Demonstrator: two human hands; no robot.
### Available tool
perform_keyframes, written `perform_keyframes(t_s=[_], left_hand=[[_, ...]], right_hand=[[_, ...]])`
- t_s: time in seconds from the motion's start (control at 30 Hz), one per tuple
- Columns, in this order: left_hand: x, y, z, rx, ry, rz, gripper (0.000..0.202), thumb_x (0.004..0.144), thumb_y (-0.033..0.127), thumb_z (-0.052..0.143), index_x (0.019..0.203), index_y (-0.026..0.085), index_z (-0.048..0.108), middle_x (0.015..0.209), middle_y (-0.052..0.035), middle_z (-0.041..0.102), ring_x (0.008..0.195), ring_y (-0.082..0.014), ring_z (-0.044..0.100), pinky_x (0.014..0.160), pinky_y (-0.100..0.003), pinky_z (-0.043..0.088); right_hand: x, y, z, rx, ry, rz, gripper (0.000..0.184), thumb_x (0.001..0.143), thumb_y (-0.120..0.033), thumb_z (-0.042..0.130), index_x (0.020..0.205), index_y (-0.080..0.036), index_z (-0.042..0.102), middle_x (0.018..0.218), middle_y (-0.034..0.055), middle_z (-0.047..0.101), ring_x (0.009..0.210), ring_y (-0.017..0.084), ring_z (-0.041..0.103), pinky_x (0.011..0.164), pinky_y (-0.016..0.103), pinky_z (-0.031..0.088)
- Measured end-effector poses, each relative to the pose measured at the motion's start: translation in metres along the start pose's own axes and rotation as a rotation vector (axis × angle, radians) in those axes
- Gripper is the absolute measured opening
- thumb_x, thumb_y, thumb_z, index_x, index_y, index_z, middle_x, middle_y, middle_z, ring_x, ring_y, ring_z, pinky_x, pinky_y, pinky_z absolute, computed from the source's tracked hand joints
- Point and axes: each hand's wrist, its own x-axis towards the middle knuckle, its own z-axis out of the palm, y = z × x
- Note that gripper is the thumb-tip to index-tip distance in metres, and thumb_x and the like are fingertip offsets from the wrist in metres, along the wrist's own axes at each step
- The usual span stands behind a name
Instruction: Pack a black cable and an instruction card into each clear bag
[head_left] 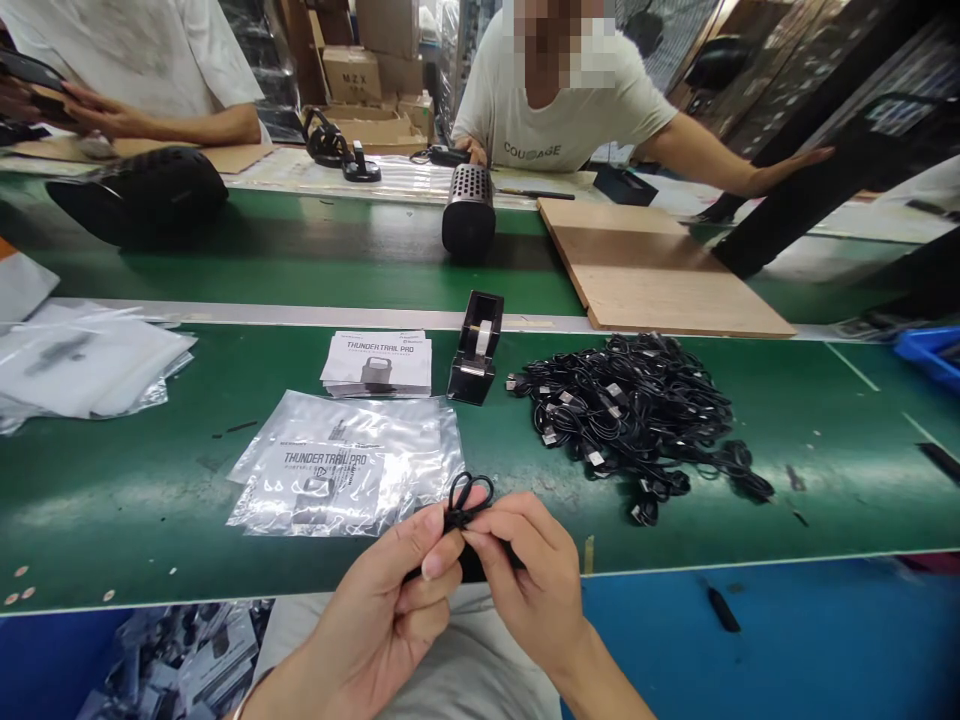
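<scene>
Both my hands meet at the near edge of the green table, pinching one coiled black cable [469, 497] between them. My left hand [390, 600] grips it from the left with thumb and fingers closed. My right hand [525, 575] holds the same bundle from the right, fingers curled round it. A loop of the cable sticks up above my fingertips. Just beyond lies a stack of clear plastic bags [352, 455] holding printed booklets. A heap of black cables [630, 415] lies to the right.
A black tape dispenser [476, 350] and a stack of booklets [379, 362] stand behind the bags. More clear bags [82, 365] lie far left. Across the table are a black speaker [469, 210], a wooden board [645, 265], and two other people. A blue bin [930, 350] sits at right.
</scene>
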Motion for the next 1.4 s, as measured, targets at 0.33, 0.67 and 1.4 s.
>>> perform_keyframes(t_s=[0.33, 0.67, 1.4], left_hand=[[0.002, -0.01, 0.003, 0.402, 0.151, 0.184, 0.033, 0.079, 0.04, 0.057, 0.061, 0.013, 0.054, 0.056, 0.005, 0.041, 0.045, -0.0035, 0.017, 0.04, -0.016, 0.017], [-0.001, -0.002, -0.001, 0.545, 0.128, 0.011, 0.036, 0.086, 0.041, 0.044, 0.061, 0.016, 0.045, 0.053, 0.0063, 0.037, 0.045, -0.0051, 0.02, 0.041, -0.019, 0.015], [0.0, -0.001, -0.008, 0.769, 0.083, 0.312, 0.028, 0.085, 0.044, 0.046, 0.097, 0.025, 0.063, 0.107, -0.0015, 0.057, 0.101, -0.0171, 0.048, 0.092, -0.028, 0.034]], right_hand=[[0.007, -0.014, -0.005, -0.007, 0.097, 0.248, 0.006, 0.079, -0.012, 0.057, 0.078, -0.019, 0.056, 0.071, 0.0, 0.052, 0.062, 0.01, 0.05, 0.054, 0.021, 0.043], [0.02, -0.015, -0.018, 0.156, -0.33, 0.418, 0.011, 0.083, -0.014, 0.05, 0.076, -0.02, 0.056, 0.075, -0.0008, 0.05, 0.066, 0.01, 0.05, 0.058, 0.021, 0.041], [0.012, -0.011, -0.011, 0.38, -0.206, 0.672, 0.018, 0.083, -0.038, 0.051, 0.081, -0.02, 0.05, 0.072, -0.0004, 0.055, 0.064, 0.012, 0.052, 0.058, 0.022, 0.043]])
